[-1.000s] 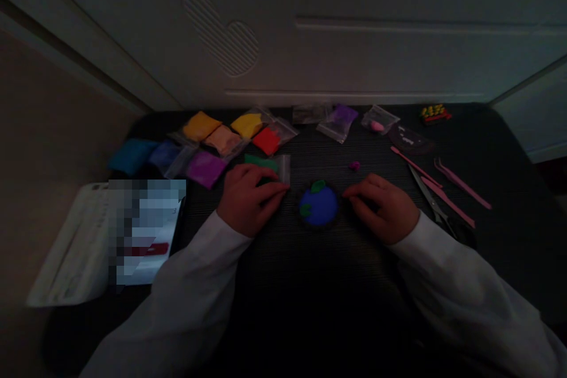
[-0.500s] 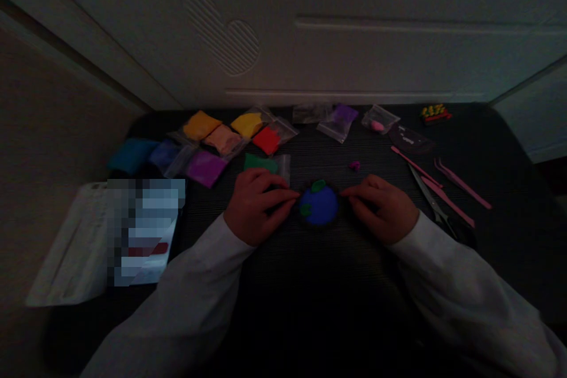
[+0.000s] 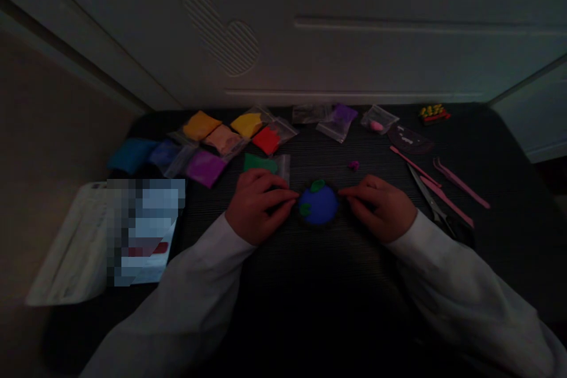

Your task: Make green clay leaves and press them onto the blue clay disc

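Observation:
A round blue clay piece [image 3: 319, 207] with a dark, uneven rim lies on the dark table in front of me. Two green clay patches sit on its blue face, one at the top edge and one at the left. My left hand [image 3: 261, 205] has its fingertips closed at the left side of the rim. On the opposite side, my right hand [image 3: 380, 207] pinches at the rim with thumb and index finger. The dim light hides exactly how the fingertips meet the rim. Beyond my right hand lies a small magenta clay bit [image 3: 354, 165].
Bagged clay in several colours lies at the back left, with a green clay bag [image 3: 261, 163] beside my left hand. Scissors [image 3: 432, 201], pink tools [image 3: 447, 201] and pink tweezers [image 3: 463, 185] lie right. A blurred-out screen [image 3: 153, 230] and white sheet [image 3: 71, 242] are left.
Almost nothing differs. Both hands stay at the sides of the blue clay piece, with only a very slight shift of the fingers, and the picture is a little darker.

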Available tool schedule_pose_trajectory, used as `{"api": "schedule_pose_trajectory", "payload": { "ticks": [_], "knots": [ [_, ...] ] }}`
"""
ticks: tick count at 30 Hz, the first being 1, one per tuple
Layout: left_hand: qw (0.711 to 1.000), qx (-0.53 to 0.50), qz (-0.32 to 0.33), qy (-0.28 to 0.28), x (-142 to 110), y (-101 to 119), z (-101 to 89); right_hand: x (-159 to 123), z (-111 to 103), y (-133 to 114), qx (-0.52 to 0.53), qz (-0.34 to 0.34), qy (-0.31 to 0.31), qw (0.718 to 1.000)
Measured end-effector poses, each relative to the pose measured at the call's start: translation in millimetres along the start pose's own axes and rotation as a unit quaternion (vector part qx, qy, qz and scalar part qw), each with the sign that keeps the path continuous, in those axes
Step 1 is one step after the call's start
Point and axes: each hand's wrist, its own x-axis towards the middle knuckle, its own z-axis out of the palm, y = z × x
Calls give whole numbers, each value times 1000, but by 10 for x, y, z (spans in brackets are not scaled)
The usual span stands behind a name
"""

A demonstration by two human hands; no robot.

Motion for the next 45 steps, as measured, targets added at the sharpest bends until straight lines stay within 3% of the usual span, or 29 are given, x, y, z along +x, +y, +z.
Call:
{"api": "schedule_pose_trajectory", "payload": {
  "ticks": [14, 23, 45],
  "knots": [
    [1000, -6, -1, 8, -11, -6, 0, 11, 5, -6, -8, 0, 1, 1000],
    [1000, -6, -5, 7, -8, -9, 14, 21, 57, 29, -4, 17, 37, 999],
    [1000, -8, 7, 14, -8, -21, 22, 35, 53, 40, 3, 27, 17, 999]
  ]
}}
